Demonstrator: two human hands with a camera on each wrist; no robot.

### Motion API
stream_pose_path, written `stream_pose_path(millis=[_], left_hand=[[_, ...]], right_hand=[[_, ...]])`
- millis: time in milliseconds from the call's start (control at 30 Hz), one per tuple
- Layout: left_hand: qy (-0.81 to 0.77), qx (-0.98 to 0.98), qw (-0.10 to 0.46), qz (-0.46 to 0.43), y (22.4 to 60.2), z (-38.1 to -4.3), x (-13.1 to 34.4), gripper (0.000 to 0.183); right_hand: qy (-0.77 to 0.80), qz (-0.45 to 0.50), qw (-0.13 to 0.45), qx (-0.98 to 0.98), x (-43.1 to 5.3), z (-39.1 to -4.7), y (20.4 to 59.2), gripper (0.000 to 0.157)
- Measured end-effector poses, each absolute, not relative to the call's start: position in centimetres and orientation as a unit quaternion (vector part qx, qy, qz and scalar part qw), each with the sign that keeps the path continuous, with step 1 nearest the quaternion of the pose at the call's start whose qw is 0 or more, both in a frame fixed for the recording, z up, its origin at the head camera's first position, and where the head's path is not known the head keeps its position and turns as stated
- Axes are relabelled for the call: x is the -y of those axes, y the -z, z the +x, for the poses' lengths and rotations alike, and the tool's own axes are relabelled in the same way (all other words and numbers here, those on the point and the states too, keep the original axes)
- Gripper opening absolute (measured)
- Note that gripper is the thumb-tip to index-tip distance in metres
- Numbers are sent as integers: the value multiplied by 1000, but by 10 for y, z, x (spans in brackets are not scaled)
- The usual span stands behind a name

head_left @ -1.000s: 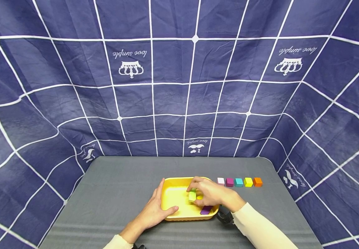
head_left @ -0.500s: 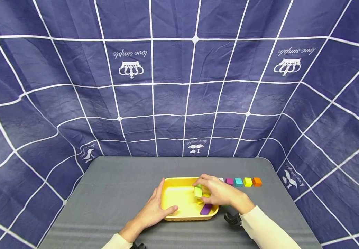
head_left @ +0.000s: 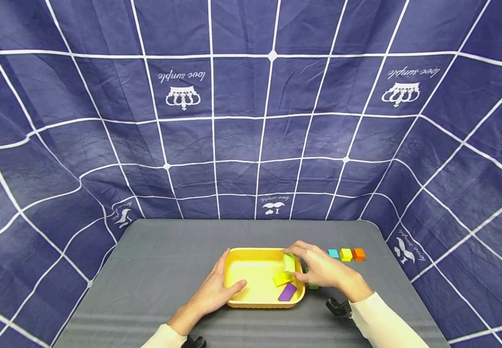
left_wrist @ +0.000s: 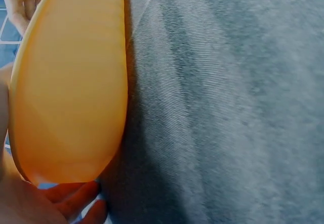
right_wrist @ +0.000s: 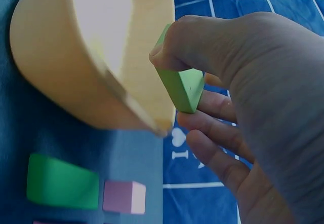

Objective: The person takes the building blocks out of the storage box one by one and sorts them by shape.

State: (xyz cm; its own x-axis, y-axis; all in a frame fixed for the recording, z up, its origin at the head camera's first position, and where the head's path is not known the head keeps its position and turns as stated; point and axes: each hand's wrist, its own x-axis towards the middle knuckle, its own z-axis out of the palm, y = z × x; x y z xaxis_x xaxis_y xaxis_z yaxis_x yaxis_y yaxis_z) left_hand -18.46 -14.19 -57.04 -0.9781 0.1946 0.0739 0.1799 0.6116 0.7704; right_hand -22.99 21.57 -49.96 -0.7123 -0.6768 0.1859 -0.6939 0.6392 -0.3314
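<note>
- One light green block (head_left: 289,263), pinched between thumb and fingers of the right hand (head_left: 318,266), over the right end of the yellow tray (head_left: 261,305); perhaps a slip or a twist, because of contact mostly at the fingertips
- Very near to the right wall of the tray; perhaps a bump on the rim, from too low a passage
- Fingers of the left hand (head_left: 212,292) stretched along the left wall, thumb spread wide across the rim; with too weak pressure, perhaps a shift of the tray on the desk (head_left: 172,256) after such a bump
- Inside, near the same end, yellow block (head_left: 282,279) and purple block (head_left: 287,292); perhaps pushed or overlapped, in case of early release; cannot tell about contact between yellow and light green
- Just outside, darker green block (right_wrist: 63,183) beside pale pink cube (right_wrist: 121,197); perhaps knocked, by careless lowering of the right hand
- Farther right, teal cube (head_left: 333,253), yellow cube (head_left: 346,254) and orange cube (head_left: 359,254); probably less in danger
</note>
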Motion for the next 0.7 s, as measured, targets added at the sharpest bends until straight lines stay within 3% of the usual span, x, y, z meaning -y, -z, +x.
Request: stream_pose_path(millis=[267, 700], left_hand=[[-402, -913, -31, 53, 564, -193, 128, 90], [-351, -930, -72, 80, 573, -197, 126, 89]], right_hand=[[-211, 369, 39, 904, -237, -228, 502, 59], [-203, 348, 59, 913, -271, -227, 503, 59]])
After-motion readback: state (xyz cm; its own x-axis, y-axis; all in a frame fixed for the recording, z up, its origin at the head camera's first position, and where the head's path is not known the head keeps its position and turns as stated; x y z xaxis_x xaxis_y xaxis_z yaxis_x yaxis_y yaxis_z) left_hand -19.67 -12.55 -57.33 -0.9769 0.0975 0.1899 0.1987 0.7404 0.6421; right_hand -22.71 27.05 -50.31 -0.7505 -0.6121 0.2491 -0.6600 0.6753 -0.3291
